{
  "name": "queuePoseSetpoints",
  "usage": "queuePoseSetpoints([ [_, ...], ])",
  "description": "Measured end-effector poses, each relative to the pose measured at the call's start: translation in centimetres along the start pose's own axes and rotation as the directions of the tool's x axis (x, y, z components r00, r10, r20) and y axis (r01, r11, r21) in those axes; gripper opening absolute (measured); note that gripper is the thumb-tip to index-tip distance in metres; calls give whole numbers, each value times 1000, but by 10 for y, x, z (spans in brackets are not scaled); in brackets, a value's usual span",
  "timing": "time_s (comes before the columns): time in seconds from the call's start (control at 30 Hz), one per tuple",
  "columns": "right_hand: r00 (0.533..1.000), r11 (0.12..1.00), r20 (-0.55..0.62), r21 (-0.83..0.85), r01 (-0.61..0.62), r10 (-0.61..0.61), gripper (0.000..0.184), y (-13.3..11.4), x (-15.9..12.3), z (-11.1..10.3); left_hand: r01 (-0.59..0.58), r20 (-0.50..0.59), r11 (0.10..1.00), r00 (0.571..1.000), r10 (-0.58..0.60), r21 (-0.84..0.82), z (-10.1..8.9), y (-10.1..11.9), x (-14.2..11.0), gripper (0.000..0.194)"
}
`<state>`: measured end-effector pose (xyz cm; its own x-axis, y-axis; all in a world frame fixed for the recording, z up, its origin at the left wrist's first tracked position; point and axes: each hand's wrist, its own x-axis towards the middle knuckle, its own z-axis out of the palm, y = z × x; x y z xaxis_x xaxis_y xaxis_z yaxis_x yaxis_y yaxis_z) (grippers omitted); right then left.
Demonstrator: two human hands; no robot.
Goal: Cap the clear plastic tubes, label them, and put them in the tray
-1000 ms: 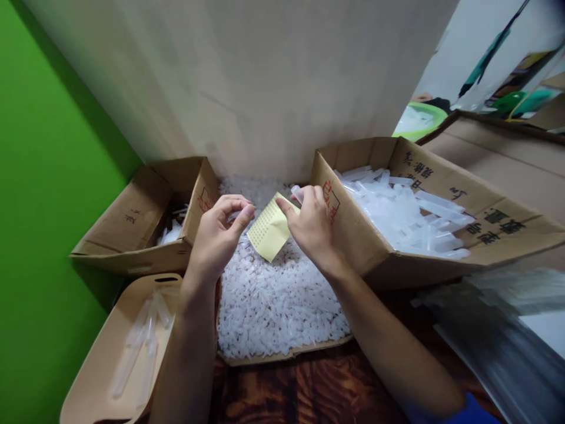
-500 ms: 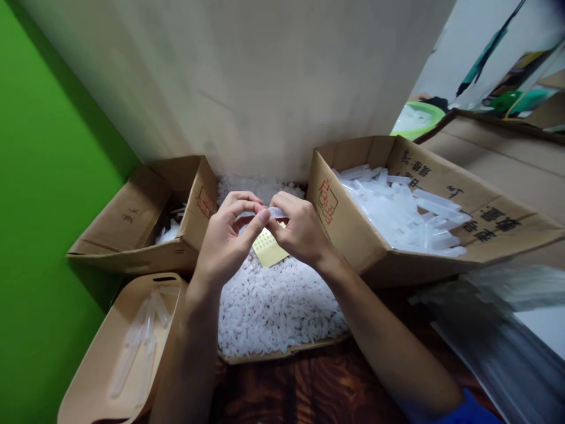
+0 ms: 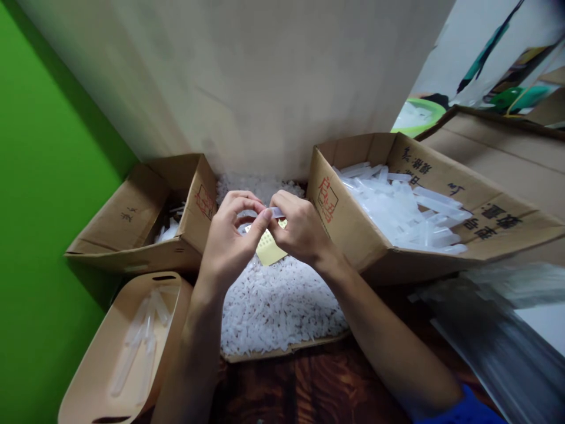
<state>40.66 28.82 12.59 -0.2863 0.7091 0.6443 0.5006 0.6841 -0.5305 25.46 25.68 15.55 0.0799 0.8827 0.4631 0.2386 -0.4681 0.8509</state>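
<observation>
At the far left, a cardboard box (image 3: 119, 222) with some white bits in it stood behind a beige tray (image 3: 90, 374) that held a few loose clear tubes (image 3: 126, 368).

Next came the person's left hand (image 3: 232, 241), its thumb and fingertips pinched together on the left end of a small white tube (image 3: 276, 212). The tube lay level between the two hands, above a wide heap of white plastic pieces (image 3: 282, 306). Below it, partly covered by the fingers, a yellow sheet (image 3: 270, 253) marked with rows of small dots seemed to rest on the heap.

The right hand (image 3: 302, 227) was clamped on the tube's other end, thumb below and fingers curled over. The step in hand looked like pressing a dot from the sheet onto the tube, though the fingertips hid whether one was there. The next move probably called for a firm rub with the left thumb while the right hand kept the tube steady.

Just beside the right hand, a larger cardboard box (image 3: 348, 227) held a pile of similar tubes (image 3: 435, 206).
</observation>
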Motion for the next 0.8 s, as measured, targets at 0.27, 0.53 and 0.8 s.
queuePoseSetpoints([
  [0.27,1000,996,-26,92,10,-7,27,0,0,1,168,51,971,986,-162,-169,-5,-5,1,33],
  [0.53,999,987,-30,158,-13,18,34,-11,1,0,179,71,958,983,-168,-223,-18,-1,0,26],
  [0.8,988,952,52,263,-154,145,41,-4,-8,-10,106,-142,994,984,-110,-37,-23,-3,11,11],
])
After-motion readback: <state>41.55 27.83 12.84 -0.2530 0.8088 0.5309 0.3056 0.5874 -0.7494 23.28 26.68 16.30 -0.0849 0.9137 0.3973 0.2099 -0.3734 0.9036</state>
